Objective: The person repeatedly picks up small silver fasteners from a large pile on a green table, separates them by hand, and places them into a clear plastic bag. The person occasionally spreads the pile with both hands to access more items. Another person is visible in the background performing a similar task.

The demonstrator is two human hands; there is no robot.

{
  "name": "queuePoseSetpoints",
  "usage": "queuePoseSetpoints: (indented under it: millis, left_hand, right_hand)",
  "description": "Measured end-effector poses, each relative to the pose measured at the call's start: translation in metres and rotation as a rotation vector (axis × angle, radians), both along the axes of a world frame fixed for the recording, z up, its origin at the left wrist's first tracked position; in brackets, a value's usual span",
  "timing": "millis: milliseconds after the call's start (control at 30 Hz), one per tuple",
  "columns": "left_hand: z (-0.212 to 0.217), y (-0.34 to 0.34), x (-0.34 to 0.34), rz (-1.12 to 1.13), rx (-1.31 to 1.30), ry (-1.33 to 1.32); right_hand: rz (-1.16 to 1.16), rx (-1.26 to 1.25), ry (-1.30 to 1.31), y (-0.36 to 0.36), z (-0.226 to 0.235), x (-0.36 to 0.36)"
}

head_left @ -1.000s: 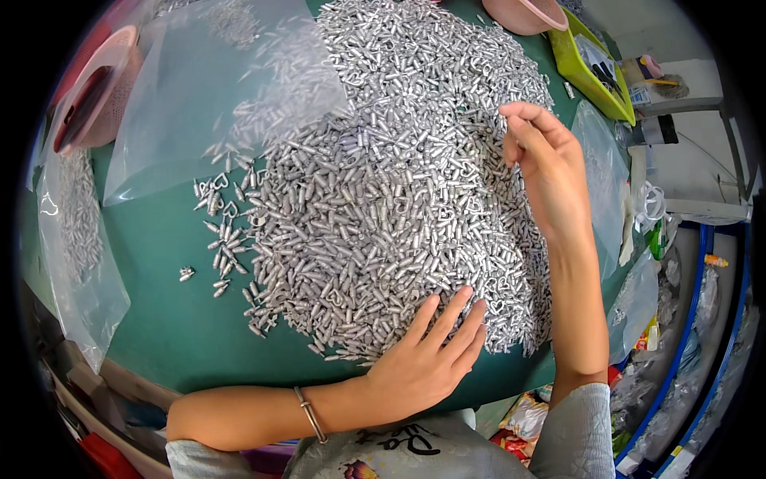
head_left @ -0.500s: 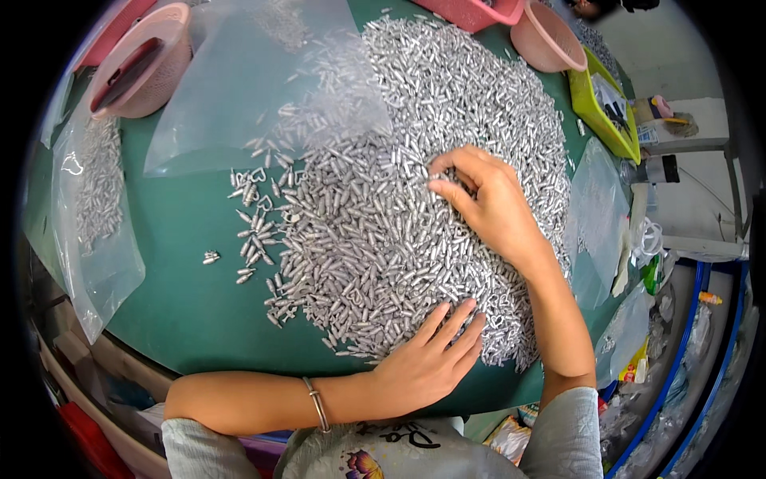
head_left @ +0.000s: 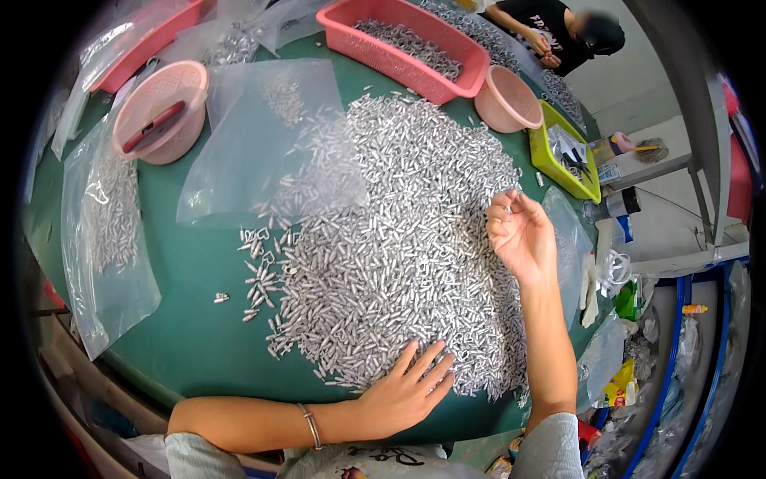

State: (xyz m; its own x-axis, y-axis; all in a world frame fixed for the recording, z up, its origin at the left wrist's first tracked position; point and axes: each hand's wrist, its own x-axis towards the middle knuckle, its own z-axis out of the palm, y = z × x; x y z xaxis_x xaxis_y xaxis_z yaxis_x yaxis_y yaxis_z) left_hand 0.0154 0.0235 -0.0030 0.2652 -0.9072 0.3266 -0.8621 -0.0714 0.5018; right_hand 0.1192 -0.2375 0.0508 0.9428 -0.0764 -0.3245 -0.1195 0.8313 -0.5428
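Observation:
A broad pile of small silver metal pieces (head_left: 399,239), mostly bullet-shaped with some heart-shaped ones among them, spreads over the green tabletop (head_left: 187,343). My left hand (head_left: 403,395) lies palm down at the pile's near edge, fingers spread and fingertips touching the pieces. At the pile's right side my right hand (head_left: 523,231) is raised, palm turned up and fingers curled. Its thumb and forefinger pinch a small silver metal piece (head_left: 516,194), whose exact shape is too small to make out. A few pieces (head_left: 259,271) lie scattered at the pile's left.
A clear plastic sheet (head_left: 271,160) covers the pile's far left. Bags of pieces (head_left: 112,231) lie left. Along the far side stand a pink basket (head_left: 124,60), round pink bowls (head_left: 171,120) (head_left: 507,100), a pink tray (head_left: 407,48) and a green tray (head_left: 562,152). A co-worker (head_left: 550,36) sits beyond.
My right hand has lifted from the pile's middle, moved right and turned palm up with a small piece pinched. The view has tilted up, bringing the co-worker in. My left hand stays flat.

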Motion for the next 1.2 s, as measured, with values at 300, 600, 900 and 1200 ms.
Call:
queuePoseSetpoints:
  millis: [300, 600, 900, 1200]
  left_hand:
    - [0.0, 0.0, 0.0, -0.035, 0.012, 0.086]
    - [0.002, 0.0, 0.005, -0.07, 0.001, 0.177]
    - [0.002, -0.003, 0.005, -0.075, 0.005, 0.214]
    - [0.004, -0.002, 0.006, -0.071, -0.001, 0.22]
  right_hand:
    - [0.025, -2.12, 0.115, -0.006, -0.031, 0.057]
    - [0.081, -0.366, -0.101, -0.046, -0.023, 0.046]
    - [-0.085, -1.601, 0.013, -0.036, -0.038, 0.047]
    - [-0.014, -0.218, -0.286, -0.064, -0.025, 0.056]
